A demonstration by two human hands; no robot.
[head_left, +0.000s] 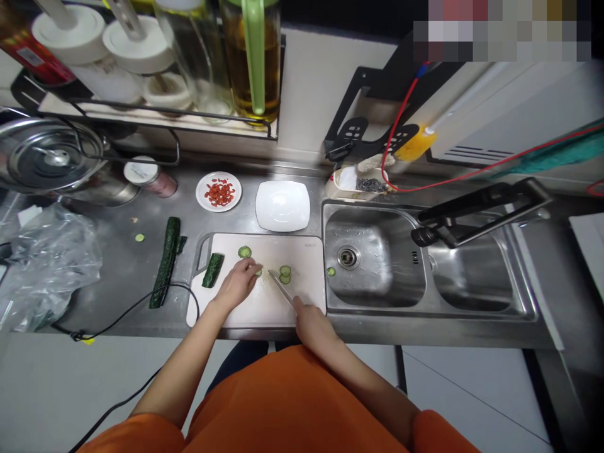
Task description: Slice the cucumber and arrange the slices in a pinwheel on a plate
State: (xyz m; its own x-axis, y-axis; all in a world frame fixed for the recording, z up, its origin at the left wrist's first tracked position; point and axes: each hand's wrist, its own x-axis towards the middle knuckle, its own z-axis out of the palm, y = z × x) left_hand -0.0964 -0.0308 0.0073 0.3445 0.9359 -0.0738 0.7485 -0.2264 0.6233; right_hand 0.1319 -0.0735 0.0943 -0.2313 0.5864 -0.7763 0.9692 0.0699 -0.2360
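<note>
On the cutting board [264, 302], the left hand [237, 283] pinned a cucumber stub [258, 272] under curled fingers, near the board's middle. The right hand [309, 321] gripped a knife [282, 290], blade angled toward the stub from its right; cut slices [285, 274] lay just beyond.

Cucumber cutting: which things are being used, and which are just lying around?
In use: left hand on a cucumber piece, right hand with knife, cutting board, slices.
Lying about: long cucumber, red berries plate, empty white plate, plastic bag.
</note>
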